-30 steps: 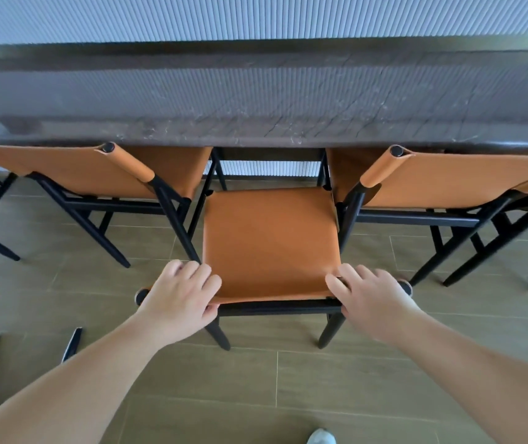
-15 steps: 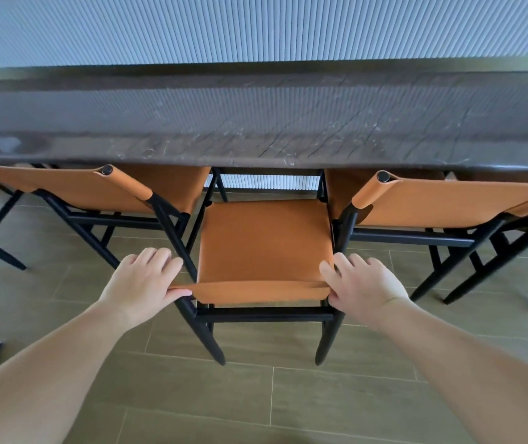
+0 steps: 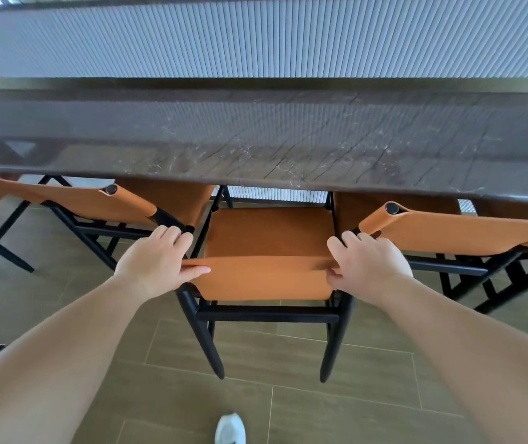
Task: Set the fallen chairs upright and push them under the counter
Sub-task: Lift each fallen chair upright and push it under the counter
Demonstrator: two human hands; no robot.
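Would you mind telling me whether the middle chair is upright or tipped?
Upright. The middle chair shows a level seat and two back legs running down to the floor, its front tucked beneath the counter.

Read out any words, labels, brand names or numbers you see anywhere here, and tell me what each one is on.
None: no readable text anywhere.
The middle chair, the counter, the ribbed wall panel and the white shoe show no writing, labels or numbers.
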